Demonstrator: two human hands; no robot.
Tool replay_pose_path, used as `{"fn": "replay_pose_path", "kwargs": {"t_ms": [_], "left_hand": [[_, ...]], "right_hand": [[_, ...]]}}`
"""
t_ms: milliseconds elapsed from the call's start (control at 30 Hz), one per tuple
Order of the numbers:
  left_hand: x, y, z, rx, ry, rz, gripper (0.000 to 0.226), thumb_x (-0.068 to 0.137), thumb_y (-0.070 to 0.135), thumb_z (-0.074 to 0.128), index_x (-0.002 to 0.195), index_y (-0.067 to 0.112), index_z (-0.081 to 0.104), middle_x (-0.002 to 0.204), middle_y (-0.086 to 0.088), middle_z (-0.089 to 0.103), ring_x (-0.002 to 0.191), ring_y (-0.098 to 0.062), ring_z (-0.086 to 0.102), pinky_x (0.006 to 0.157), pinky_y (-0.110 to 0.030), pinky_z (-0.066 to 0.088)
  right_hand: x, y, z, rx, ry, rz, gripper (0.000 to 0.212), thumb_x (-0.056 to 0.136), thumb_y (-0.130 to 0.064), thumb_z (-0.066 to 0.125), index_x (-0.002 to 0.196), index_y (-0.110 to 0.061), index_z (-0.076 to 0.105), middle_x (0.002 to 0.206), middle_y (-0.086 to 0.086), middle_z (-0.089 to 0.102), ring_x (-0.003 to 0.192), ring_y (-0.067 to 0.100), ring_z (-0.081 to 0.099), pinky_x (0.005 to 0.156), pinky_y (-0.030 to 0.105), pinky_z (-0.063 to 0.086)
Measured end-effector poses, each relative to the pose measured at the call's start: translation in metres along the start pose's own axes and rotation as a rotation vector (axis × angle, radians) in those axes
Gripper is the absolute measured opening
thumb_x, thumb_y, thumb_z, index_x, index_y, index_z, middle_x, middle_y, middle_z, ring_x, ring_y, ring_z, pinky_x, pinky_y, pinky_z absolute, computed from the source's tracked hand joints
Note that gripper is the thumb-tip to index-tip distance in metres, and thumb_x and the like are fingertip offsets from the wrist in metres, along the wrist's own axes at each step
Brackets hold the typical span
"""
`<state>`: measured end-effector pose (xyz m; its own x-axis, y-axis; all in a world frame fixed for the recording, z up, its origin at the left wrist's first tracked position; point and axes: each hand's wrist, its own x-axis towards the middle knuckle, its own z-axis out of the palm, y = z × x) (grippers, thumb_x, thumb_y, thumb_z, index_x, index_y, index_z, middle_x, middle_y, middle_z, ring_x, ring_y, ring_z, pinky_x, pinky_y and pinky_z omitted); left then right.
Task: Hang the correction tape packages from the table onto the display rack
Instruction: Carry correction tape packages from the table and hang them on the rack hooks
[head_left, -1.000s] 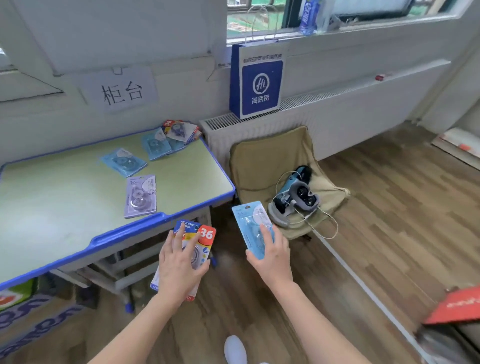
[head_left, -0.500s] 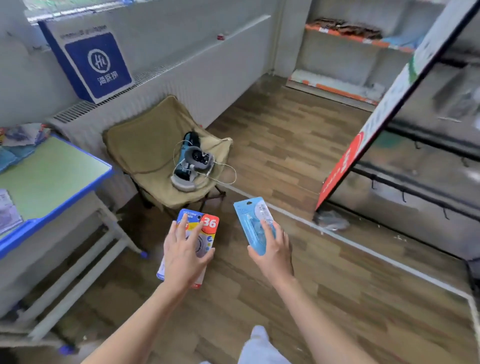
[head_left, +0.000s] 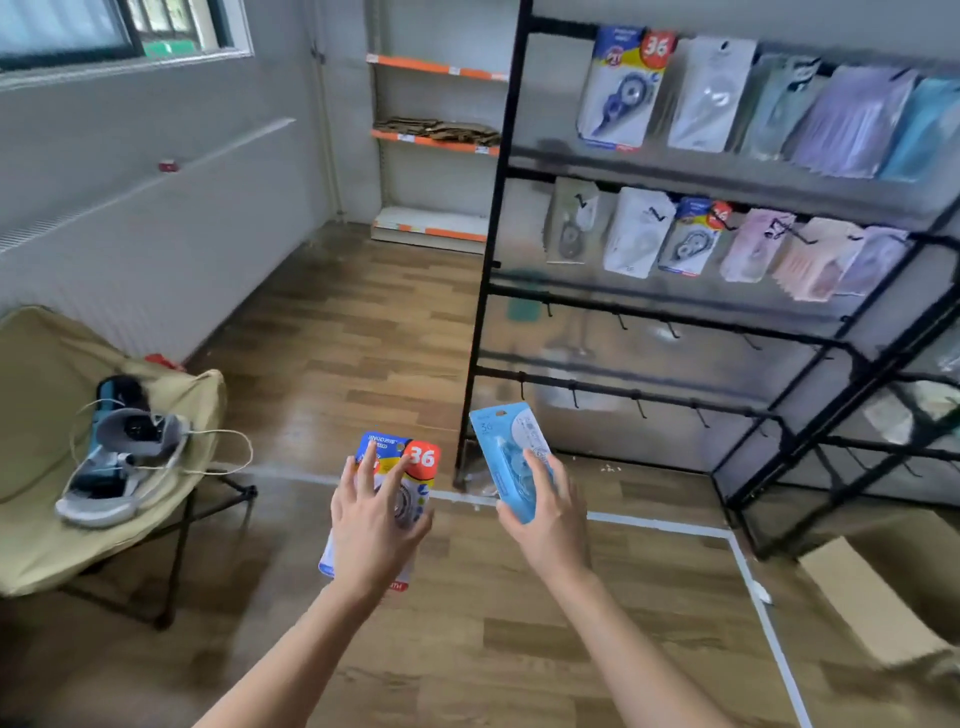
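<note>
My left hand (head_left: 371, 525) holds a correction tape package (head_left: 415, 460) with a blue top and a red "36" badge, fingers spread over its front. My right hand (head_left: 545, 512) grips a light blue correction tape package (head_left: 501, 441) from below, tilted upright. Both are held low over the wooden floor. The black display rack (head_left: 491, 260) stands ahead on the right. Several packages hang on its upper two rails, among them another "36" package (head_left: 626, 88). The lower rails carry bare hooks (head_left: 574, 397). The table is out of view.
A tan folding chair (head_left: 47, 540) with a grey and teal device and cable on it stands at the left. An orange-edged shelf unit (head_left: 436, 140) is in the far corner. A cardboard box (head_left: 872, 597) lies at the lower right. White tape lines (head_left: 660, 525) cross the floor.
The view has swung right, from the table past the chair to the display rack. Both hands still hold the same two packages in front of me.
</note>
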<state>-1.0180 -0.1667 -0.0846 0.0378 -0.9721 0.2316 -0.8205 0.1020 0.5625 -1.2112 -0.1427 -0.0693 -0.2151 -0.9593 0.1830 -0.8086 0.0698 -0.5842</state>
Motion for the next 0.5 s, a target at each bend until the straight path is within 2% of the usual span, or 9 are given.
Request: {"fn": "replay_pose_path", "kwargs": {"t_ms": [200,333,500], "left_hand": [[0.045,0.101,0.055,-0.061,0.016,0.072,0.067,0.076,0.034,0.075,0.137,0.030,0.048,0.155,-0.008,0.022,0.145,-0.031,0.012,0.111,-0.040,0.017],[0.087,0.151,0.078,-0.088,0.041,0.131,0.066,0.075,0.033,0.077,0.135,0.029,0.051,0.154,-0.010,0.026,0.144,-0.031,0.013,0.111,-0.041,0.019],[0.148,0.202,0.111,-0.116,0.067,0.213,0.064,0.075,0.031,0.077,0.134,0.026,0.052,0.153,-0.011,0.027,0.144,-0.032,0.015,0.110,-0.044,0.020]], "right_hand": [[0.057,0.076,-0.067,0.014,0.112,0.025,0.067,0.078,-0.025,0.075,0.137,-0.010,0.047,0.141,0.013,0.040,0.128,0.031,0.041,0.106,0.043,0.034],[0.098,0.105,-0.095,0.016,0.203,0.014,0.067,0.078,-0.025,0.075,0.137,-0.008,0.048,0.140,0.015,0.043,0.126,0.033,0.043,0.105,0.039,0.034],[0.154,0.135,-0.119,0.024,0.297,-0.007,0.068,0.077,-0.024,0.076,0.136,-0.005,0.048,0.139,0.017,0.044,0.126,0.033,0.045,0.104,0.043,0.039]]}}
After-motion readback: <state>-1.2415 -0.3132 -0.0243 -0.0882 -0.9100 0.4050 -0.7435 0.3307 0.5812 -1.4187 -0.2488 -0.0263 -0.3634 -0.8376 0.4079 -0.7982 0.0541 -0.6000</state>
